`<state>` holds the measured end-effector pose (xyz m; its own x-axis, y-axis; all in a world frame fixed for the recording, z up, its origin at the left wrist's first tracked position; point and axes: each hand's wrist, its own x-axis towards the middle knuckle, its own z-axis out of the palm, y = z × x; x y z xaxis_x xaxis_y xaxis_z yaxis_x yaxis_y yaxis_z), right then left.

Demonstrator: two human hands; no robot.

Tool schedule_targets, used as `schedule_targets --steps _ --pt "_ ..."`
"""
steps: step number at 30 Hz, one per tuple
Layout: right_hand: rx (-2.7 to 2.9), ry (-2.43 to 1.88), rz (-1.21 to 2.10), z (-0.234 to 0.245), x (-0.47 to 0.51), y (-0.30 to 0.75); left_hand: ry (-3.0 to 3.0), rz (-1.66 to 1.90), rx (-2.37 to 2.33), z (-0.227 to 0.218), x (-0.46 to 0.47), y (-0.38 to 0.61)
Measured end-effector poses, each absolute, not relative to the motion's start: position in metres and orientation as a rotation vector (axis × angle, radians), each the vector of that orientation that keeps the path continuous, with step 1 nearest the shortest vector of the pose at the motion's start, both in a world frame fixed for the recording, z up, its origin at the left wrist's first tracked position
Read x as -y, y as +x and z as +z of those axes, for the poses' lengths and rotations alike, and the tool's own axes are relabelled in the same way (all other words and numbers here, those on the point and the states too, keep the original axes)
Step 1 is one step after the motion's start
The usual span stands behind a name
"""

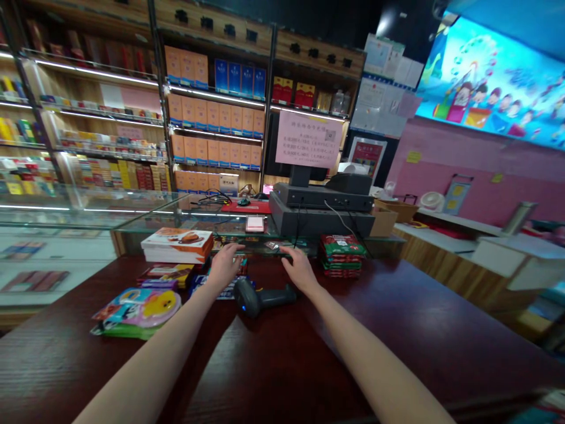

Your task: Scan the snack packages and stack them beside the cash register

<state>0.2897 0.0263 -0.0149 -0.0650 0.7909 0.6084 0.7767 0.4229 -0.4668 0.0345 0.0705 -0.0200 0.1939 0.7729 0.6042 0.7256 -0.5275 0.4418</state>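
White strip lights (97,73) glow at upper left, and a vivid screen (494,82) shines at upper right; top centre stays dark. Soft glare and shadow streak the glossy counter (397,347). Outer edges stretch and blur.

Wooden shelving (194,16) with lit edges covers the back wall, stacked with rows of orange cartons (212,118), a few blue boxes (241,79) above them, and red-and-gold boxes (304,94) farther right. The small packs (128,141) on the left-hand shelves are probably cigarettes, though blur hides their labels. A dark monitor (318,173) stands over a grey till base (318,219), a pink sign (304,138) covering much of it. Just left of the base, a mouse (243,201) rests on a red mat (258,207). A big screen (489,82) (cheerfully showing cartoon children) hangs above a pink wall (468,156), with a white fan (432,201) below.
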Motion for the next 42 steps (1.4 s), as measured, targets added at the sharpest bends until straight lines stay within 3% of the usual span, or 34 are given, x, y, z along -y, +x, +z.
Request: schedule_targets --steps 9,20,30,42 --pt "1.956 -1.359 0.243 -0.013 -0.031 0.251 2.379 1.126 -1.764 -0.027 -0.051 0.02" --pt "2.1 -1.345 0.547 -0.018 -0.05 0.226 2.476 0.699 -2.09 -0.024 -0.037 0.015" --pt "2.15 -1.294 0.627 -0.028 -0.068 0.212 2.391 0.54 -2.211 -0.028 -0.035 0.014" --pt "2.178 -1.331 0.632 -0.032 -0.071 0.205 2.294 0.659 -2.127 -0.028 -0.036 0.014"
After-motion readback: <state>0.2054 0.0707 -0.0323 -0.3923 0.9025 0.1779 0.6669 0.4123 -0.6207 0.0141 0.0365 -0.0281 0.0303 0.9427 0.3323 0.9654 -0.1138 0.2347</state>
